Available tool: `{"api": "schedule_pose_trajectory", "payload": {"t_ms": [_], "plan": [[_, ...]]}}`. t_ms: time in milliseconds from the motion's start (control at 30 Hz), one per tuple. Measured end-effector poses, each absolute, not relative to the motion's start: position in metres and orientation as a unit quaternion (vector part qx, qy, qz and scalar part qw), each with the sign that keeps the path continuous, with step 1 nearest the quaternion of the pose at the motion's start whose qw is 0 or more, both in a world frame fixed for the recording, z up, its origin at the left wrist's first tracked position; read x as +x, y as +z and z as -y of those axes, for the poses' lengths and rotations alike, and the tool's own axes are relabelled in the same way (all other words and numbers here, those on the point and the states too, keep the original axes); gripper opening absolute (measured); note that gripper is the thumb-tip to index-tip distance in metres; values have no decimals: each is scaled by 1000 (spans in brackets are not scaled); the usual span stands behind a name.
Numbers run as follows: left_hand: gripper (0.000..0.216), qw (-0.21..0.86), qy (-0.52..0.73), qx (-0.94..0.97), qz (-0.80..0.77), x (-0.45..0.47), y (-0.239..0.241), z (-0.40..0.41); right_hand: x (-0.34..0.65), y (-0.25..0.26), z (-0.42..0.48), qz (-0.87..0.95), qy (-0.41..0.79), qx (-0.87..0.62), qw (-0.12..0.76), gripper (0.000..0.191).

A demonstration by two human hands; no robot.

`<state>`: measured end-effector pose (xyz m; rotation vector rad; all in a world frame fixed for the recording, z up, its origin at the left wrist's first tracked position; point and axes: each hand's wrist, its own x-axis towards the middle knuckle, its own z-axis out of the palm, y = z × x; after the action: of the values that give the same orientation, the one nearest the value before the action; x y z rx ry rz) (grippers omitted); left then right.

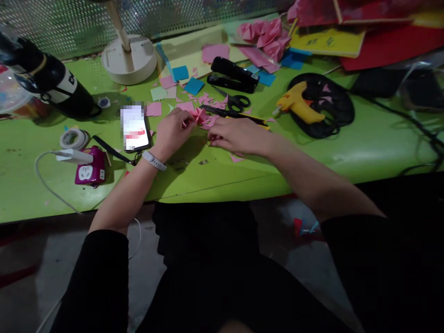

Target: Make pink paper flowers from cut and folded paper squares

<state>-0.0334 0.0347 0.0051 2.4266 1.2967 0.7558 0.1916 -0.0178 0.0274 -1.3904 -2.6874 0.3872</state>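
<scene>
My left hand (pixel 174 132) is low over the green table, its fingers curled and pinching the edge of a folded pink paper piece (pixel 198 115). Just right of it, my right hand (pixel 237 134) has its fingers bent down and together by the tabletop; whatever is under the fingertips is hidden. Small pink paper scraps (pixel 208 99) lie scattered beyond both hands. Black-handled scissors (pixel 237 102) rest among them, and a black and yellow cutter (pixel 251 119) lies partly behind my right hand. A pink paper triangle (pixel 237 157) is below my right wrist.
A lit phone (pixel 134 127) lies left of my left hand. Farther off are a black stapler (pixel 234 76), a lamp base (pixel 129 60) and folded pink paper pieces (pixel 262 34). A yellow glue gun (pixel 301 104) sits at right. A purple socket adapter (pixel 90 169), tape roll (pixel 74 138) and bottle (pixel 55 81) stand left.
</scene>
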Motion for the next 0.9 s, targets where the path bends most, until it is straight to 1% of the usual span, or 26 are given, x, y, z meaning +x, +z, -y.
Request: {"api": "schedule_pose_trajectory", "payload": {"t_ms": [67, 267, 433, 567, 633, 700, 733, 800, 900], "plan": [[10, 136, 267, 844, -445, -33, 6, -32, 191, 24, 16, 880, 132, -454, 54, 20], [9, 136, 269, 840, -451, -32, 5, -31, 203, 26, 15, 855, 182, -468, 133, 20], [6, 121, 250, 837, -471, -35, 0, -37, 214, 26, 16, 851, 203, -465, 133, 20], [20, 99, 239, 848, -463, -35, -4, -40, 212, 24, 16, 854, 206, -457, 139, 20], [20, 97, 230, 853, -459, -34, -5, -41, 214, 30, 17, 846, 197, -468, 161, 22], [9, 105, 226, 855, -455, -33, -7, -43, 222, 44, 19, 826, 179, -501, 187, 23], [10, 111, 228, 853, -457, -33, -7, -44, 230, 52, 21, 811, 170, -523, 197, 24], [19, 123, 246, 846, -457, -34, -8, -46, 250, 65, 24, 776, 149, -578, 203, 22], [25, 140, 280, 840, -443, -36, -10, -49, 291, 73, 30, 704, 70, -686, 170, 15]]}}
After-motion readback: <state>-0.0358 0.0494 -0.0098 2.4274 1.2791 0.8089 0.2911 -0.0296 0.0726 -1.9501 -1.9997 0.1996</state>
